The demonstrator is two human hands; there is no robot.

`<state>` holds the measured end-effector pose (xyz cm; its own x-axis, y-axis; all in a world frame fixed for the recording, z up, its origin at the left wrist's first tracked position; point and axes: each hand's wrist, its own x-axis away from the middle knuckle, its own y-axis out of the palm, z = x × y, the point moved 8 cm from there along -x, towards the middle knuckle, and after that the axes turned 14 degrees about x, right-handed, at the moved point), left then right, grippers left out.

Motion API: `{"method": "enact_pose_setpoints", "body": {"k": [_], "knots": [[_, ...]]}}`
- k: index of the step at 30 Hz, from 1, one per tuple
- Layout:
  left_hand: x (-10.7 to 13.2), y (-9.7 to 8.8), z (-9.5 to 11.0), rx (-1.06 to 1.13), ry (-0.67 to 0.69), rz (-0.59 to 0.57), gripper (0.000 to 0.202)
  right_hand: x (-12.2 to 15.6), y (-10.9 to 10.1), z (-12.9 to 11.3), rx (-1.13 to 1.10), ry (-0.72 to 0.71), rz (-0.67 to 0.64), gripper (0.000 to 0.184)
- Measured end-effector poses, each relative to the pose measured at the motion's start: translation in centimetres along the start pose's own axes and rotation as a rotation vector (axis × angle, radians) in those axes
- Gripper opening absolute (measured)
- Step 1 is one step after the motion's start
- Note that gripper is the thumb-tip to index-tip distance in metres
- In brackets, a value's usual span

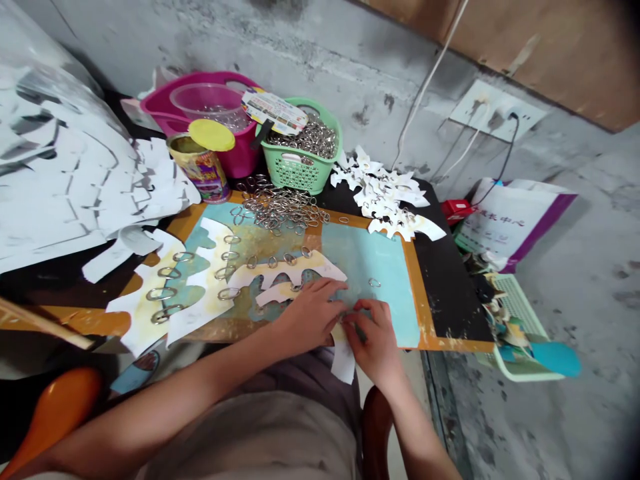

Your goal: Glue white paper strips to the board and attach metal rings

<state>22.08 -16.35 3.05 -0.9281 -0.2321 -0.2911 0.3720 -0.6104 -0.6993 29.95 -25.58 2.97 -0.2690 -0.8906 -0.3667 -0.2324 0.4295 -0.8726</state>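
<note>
My left hand (pixel 307 313) lies palm down at the near edge of a stained board (pixel 380 267), fingers curled over a white paper cut-out (pixel 344 357) that hangs over the edge. My right hand (pixel 373 337) pinches the same cut-out from the right, fingertips meeting the left hand's. Whether a ring sits between the fingers is hidden. Several white cut-outs with metal rings (pixel 200 280) lie in rows left of my hands. One loose ring (pixel 374 283) lies just beyond my right hand.
A heap of metal rings (pixel 280 207) lies at the board's far edge, before a green basket (pixel 300 170) full of rings. A pink tub (pixel 235 113), a lidded can (pixel 203 163), a pile of finished cut-outs (pixel 385 193), punched sheets (pixel 65 193) and a floor basket (pixel 520 333) surround it.
</note>
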Motion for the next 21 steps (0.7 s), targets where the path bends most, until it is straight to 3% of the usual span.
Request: {"method": "enact_pose_setpoints", "body": {"k": [5,9,14,21], "knots": [[-1.0,0.6,-0.3,0.067,0.069,-0.129,0.017,0.5,0.4,-0.2,-0.018,-0.041,0.003,0.019],[-0.8,0.5,0.4,-0.054,0.169,-0.146,0.014,0.7,0.3,0.0,-0.065,-0.010,-0.005,0.016],[0.3,0.2,1.3,-0.234,0.349,-0.139,0.008,0.0,1.0,-0.2,-0.054,-0.058,-0.137,0.014],[1.0,-0.8,0.8,-0.256,0.405,-0.148,0.003,-0.5,0.0,-0.6,0.002,-0.166,-0.213,0.021]]}}
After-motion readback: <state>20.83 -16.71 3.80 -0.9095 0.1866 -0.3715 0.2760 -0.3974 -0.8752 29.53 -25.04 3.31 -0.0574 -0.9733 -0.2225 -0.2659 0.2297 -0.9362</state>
